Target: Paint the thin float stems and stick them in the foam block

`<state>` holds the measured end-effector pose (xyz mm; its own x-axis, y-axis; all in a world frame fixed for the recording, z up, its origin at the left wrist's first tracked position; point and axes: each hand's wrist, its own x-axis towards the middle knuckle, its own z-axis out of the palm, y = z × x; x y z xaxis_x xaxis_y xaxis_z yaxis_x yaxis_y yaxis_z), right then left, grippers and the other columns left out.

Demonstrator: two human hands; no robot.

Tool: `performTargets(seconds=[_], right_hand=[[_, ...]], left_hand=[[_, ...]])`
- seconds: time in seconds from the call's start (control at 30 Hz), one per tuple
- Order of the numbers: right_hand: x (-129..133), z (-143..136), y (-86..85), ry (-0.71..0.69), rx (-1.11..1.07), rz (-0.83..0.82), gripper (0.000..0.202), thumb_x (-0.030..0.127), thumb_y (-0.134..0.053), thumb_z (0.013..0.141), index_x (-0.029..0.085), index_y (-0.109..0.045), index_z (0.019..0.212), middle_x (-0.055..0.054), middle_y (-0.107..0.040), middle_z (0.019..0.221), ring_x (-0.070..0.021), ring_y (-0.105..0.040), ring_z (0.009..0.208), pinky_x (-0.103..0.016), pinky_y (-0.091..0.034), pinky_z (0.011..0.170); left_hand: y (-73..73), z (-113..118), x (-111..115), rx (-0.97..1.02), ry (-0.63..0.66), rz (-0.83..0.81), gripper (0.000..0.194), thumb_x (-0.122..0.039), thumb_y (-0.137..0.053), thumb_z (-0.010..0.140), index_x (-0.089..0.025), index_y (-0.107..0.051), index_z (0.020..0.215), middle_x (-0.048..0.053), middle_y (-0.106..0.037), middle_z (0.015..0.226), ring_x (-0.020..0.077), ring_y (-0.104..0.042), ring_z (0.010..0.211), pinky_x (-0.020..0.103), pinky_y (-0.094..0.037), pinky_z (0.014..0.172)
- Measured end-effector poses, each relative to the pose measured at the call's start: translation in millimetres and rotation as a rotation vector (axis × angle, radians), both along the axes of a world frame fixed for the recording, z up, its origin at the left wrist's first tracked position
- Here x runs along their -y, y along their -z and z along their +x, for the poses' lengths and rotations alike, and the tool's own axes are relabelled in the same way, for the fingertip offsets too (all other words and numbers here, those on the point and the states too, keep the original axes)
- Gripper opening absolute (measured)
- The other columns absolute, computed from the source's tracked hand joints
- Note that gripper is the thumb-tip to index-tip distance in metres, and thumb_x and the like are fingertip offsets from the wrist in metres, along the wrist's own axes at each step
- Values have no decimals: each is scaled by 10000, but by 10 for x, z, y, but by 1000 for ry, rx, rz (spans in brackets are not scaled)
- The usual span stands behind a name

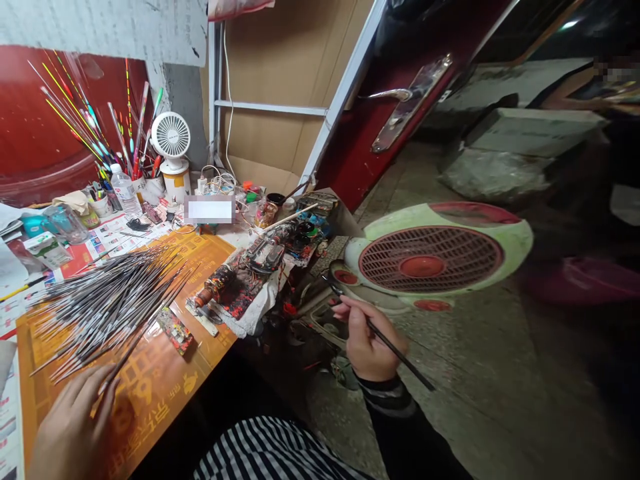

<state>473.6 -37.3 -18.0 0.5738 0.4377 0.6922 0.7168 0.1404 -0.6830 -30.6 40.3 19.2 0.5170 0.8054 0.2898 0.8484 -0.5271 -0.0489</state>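
Observation:
At the table's lower left my left hand (80, 413) is closed around a thin brown stick (131, 348), which slants up to the right over the orange board (165, 380). Beside it lies a heap of thin dark sticks with pale ends (115, 300). My right hand (373, 340) is held out past the table's right edge, above the floor. Its fingers pinch a slim black-handled paintbrush (385, 341), tip pointing up and left. A small paint-smeared card (175, 331) rests on the board between the hands, nearer the left one.
A paint-crusted tray area with small jars (265, 257) lines the table's right edge. A green and red standing fan (425, 257) is just beyond my right hand. Toward the back are a small white fan (171, 137), a water bottle (125, 190) and colourful fishing floats (93, 123).

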Motion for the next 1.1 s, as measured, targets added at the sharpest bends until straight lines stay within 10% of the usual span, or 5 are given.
performTargets(seconds=[1.1], right_hand=[[-3,55,-12,39,-71,25,254,361,-523,990,207,-717,1048,-38,-732,824,-155,-693,686,-307,-591,664]], left_hand=[[200,60,-14,-294,-142,-91,450,-209,-363,877,-196,-667,1209,102,-606,1277,267,-567,1120,357,-505,830]])
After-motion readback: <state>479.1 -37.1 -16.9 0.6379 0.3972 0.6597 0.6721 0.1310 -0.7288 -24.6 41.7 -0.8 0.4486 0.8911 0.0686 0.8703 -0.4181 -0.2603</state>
